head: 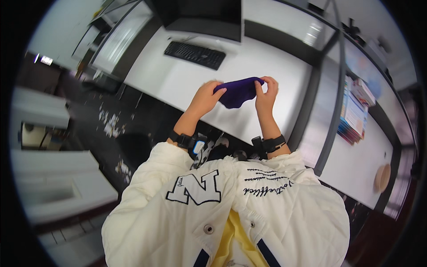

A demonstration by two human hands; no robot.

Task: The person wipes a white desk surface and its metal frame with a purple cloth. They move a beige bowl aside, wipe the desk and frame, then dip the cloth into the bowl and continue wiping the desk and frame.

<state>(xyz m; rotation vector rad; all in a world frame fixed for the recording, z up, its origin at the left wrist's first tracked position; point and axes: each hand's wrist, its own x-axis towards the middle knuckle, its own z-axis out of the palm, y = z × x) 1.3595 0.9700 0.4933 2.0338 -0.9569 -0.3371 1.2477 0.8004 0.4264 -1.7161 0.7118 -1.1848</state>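
Observation:
A piece of dark purple cloth (237, 94) is stretched between my two hands above the white desk (160, 78). My left hand (207, 96) pinches its left end between thumb and fingers. At the other end, my right hand (267, 91) grips the upper corner the same way. The cloth's top edge runs nearly straight from hand to hand, and its lower edge hangs in an uneven curve. Whether it is folded, I cannot tell. Black straps with small devices are on both wrists.
A black keyboard (195, 55) lies beyond the cloth, below a dark monitor (203, 18). Grey-framed partitions (332, 100) border the desk on the right. Past them are a stack of books (353, 116) and a round tan object (382, 178). Scraps (111, 123) litter the dark floor at left.

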